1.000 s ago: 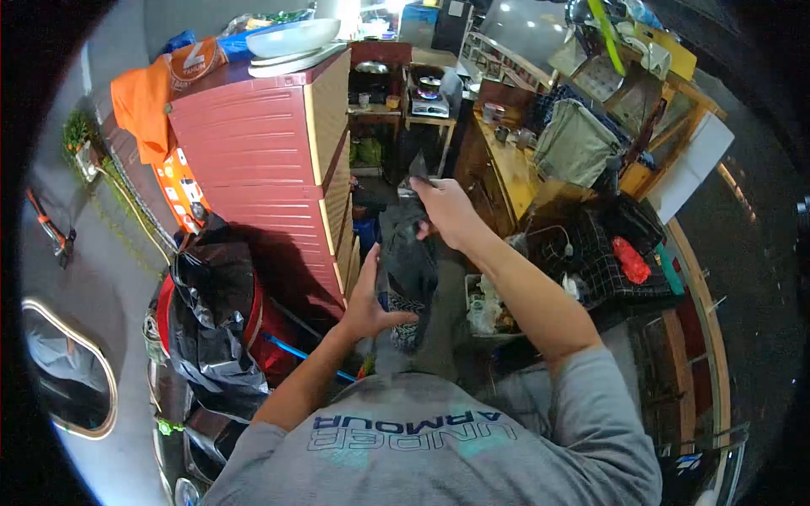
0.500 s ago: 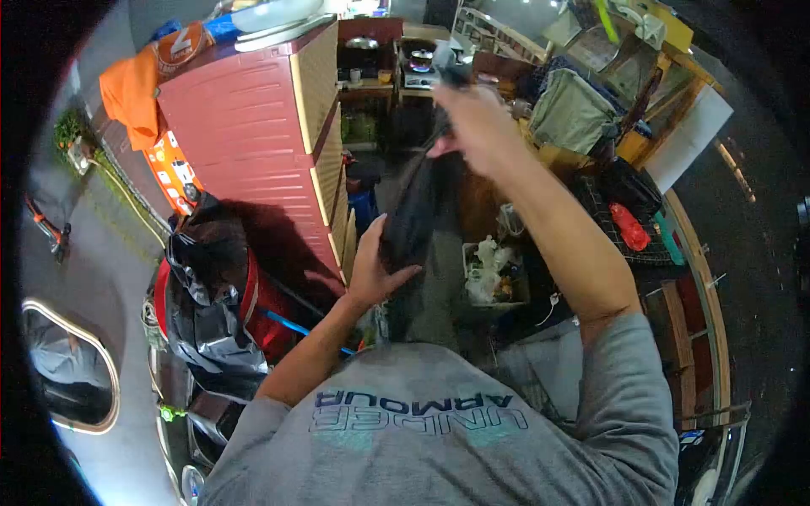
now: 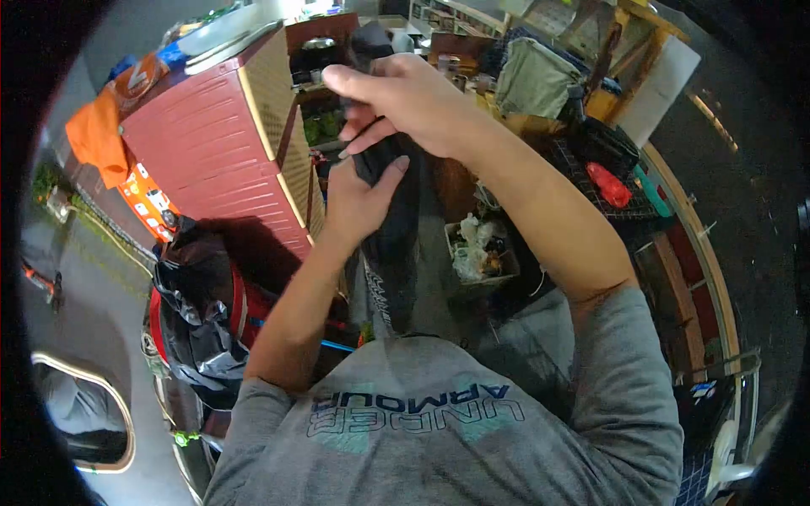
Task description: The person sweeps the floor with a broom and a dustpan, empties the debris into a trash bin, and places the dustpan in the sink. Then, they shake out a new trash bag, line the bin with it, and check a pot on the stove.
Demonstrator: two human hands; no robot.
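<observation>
A long, limp black bundle (image 3: 392, 207) hangs in front of my body. It looks like cloth or thin plastic, but its exact kind cannot be made out. My right hand (image 3: 401, 105) is closed around its upper part, and a dark bunched end (image 3: 371, 42) sticks out above the fingers. Just below, my left hand (image 3: 359, 198) grips the same bundle between thumb and fingers. The two hands nearly touch. The bundle's folds hide part of the fingers on both sides.
A red drawer cabinet (image 3: 198, 143) stands at the left, with an orange cloth (image 3: 97, 139) on its corner. Below it is a red bin lined with a black bag (image 3: 202, 329). A white container of plastic bags (image 3: 481, 249) sits right of centre. A wire rack (image 3: 637, 190) lies further right.
My right hand has moved left and slightly down along the black bundle. My left hand has risen and closed on it, so the hands are now close together. The view has shifted a little.
</observation>
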